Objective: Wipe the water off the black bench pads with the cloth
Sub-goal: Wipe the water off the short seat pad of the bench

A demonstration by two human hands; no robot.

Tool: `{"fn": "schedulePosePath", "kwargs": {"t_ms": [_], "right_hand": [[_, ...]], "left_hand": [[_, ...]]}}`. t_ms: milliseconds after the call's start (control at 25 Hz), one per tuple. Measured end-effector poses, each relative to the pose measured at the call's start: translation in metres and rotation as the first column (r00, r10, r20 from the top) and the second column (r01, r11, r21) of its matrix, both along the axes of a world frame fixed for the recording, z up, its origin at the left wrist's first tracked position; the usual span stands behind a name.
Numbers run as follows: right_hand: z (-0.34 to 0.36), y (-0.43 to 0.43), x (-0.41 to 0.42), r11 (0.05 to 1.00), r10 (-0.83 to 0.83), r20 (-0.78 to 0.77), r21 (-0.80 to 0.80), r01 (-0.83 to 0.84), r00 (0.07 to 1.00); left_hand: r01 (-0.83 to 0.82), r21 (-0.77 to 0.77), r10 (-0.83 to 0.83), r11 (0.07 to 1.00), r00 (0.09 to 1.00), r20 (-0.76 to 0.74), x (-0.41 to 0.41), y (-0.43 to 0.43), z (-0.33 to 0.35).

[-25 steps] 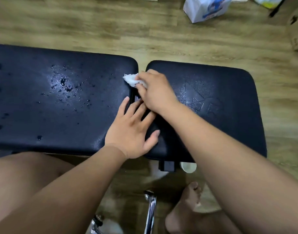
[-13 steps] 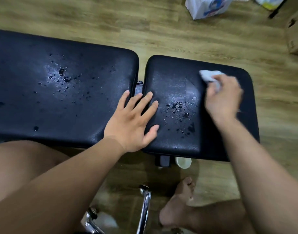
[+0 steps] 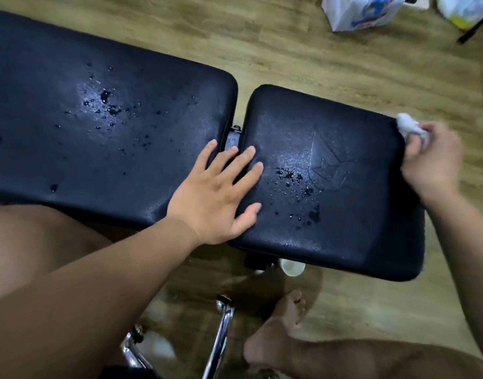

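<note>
The left hand lies flat with straight, spread fingers across the gap between the two pads. Its palm is on the near corner of the long pad and its fingertips reach onto the short pad. It holds nothing, and most likely it is there to brace the desk and steady the body while the other arm sweeps.

The right hand has its fingers curled round a small white cloth, bunched into a wad. It is at the far right edge of the short pad, near the back corner. That looks like the end of a stroke carried off the edge, though the hand is blurred and I cannot tell whether the cloth touches the pad.

Both pads are glossy black with a fine grain. The far half of the short pad shows only a dull sheen around its embossed logo. A cluster of drops sits near its middle and trails toward the near edge. The long pad carries a wider scatter of drops and looks unwiped. By that, the job seems well short of half done.
</note>
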State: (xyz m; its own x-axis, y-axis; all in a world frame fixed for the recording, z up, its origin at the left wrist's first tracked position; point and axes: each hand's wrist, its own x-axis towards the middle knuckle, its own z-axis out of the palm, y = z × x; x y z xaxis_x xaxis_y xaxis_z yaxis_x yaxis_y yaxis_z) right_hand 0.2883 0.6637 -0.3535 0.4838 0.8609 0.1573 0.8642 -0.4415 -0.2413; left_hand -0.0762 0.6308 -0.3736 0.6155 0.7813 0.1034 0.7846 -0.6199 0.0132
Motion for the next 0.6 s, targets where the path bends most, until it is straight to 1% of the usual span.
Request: {"fn": "schedulePosePath", "kwargs": {"t_ms": [80, 120, 200, 240, 280, 320, 360, 400, 440, 480, 560, 600], "right_hand": [[-0.001, 0.013, -0.034, 0.997, -0.074, 0.008, 0.019, 0.074, 0.997], [-0.001, 0.022, -0.067, 0.998, -0.044, -0.003, 0.035, 0.044, 0.999], [-0.005, 0.041, -0.15, 0.988, 0.141, -0.077, 0.08, -0.135, 0.987], [-0.01, 0.047, -0.187, 0.963, 0.263, -0.082, 0.091, -0.255, 0.961], [-0.011, 0.052, -0.217, 0.92, 0.389, -0.087, 0.085, -0.382, 0.917], [-0.011, 0.055, -0.23, 0.859, 0.512, -0.103, 0.079, -0.506, 0.853], [-0.009, 0.055, -0.226, 0.804, 0.594, -0.116, 0.077, -0.589, 0.796], [-0.009, 0.053, -0.208, 0.786, 0.618, -0.118, 0.075, -0.613, 0.777], [-0.01, 0.048, -0.181, 0.804, 0.595, -0.098, 0.073, -0.59, 0.798], [-0.012, 0.04, -0.142, 0.852, 0.522, -0.06, 0.067, -0.519, 0.851], [-0.015, 0.017, -0.051, 0.952, 0.304, 0.0, 0.048, -0.303, 0.953], [-0.013, 0.004, -0.013, 0.979, 0.2, 0.016, 0.035, -0.2, 0.98]], "left_hand": [[0.016, -0.006, -0.016, 1.0, 1.0, -0.004, 0.002, -0.001, 0.0], [0.018, -0.006, -0.018, 1.0, 1.0, -0.005, 0.002, -0.001, 0.0], [0.01, 0.003, -0.01, 1.0, 1.0, 0.009, 0.0, -0.001, 0.001], [0.014, 0.007, -0.014, 1.0, 1.0, 0.024, 0.0, -0.001, 0.001], [0.019, 0.008, -0.019, 1.0, 0.999, 0.042, 0.001, -0.001, 0.001], [0.021, 0.007, -0.021, 1.0, 0.998, 0.055, 0.001, -0.001, 0.0], [0.017, 0.009, -0.018, 1.0, 0.998, 0.057, 0.001, -0.002, 0.0], [0.012, 0.011, -0.012, 1.0, 0.998, 0.054, 0.0, -0.001, -0.001], [0.006, 0.014, -0.006, 1.0, 0.999, 0.052, 0.0, -0.001, -0.001], [0.005, 0.018, -0.005, 1.0, 0.999, 0.05, 0.0, -0.001, -0.002], [0.004, 0.023, -0.005, 1.0, 0.999, 0.041, 0.0, -0.001, -0.003], [0.002, 0.019, -0.003, 1.0, 0.999, 0.034, -0.001, -0.001, -0.003]]}}
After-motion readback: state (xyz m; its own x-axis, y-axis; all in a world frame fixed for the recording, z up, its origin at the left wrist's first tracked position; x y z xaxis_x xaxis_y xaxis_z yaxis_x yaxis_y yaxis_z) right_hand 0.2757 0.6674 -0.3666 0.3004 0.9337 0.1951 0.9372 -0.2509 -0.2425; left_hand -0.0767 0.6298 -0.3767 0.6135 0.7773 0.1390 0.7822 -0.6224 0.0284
